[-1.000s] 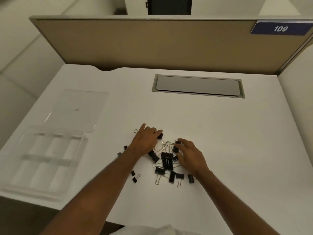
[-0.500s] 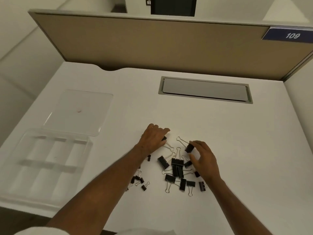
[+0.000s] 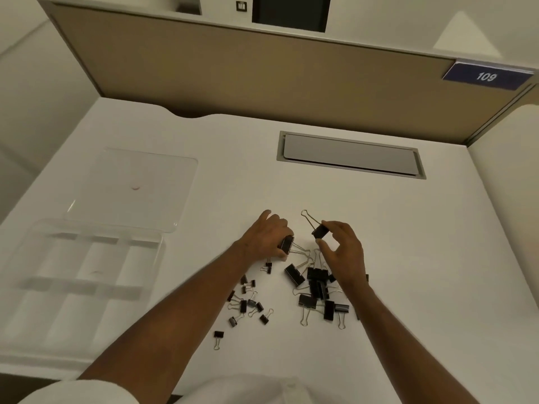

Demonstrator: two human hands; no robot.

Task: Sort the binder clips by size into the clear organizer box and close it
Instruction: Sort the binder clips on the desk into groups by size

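Picking stage: your left hand (image 3: 267,239) grips one large black metal binder clip (image 3: 287,244), and your right hand (image 3: 342,252) pinches another (image 3: 320,230) above the mid-desk pile (image 3: 313,290). The clear plastic organizer box (image 3: 78,284) lies open and unfilled at the left edge. Next, probably carry both there, into one compartment.

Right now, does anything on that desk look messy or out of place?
Only the black binder clips, strewn loose, sizes mixed, across the white desk. The clear organizer box lies open, its compartments apparently empty. Nothing looks damaged.
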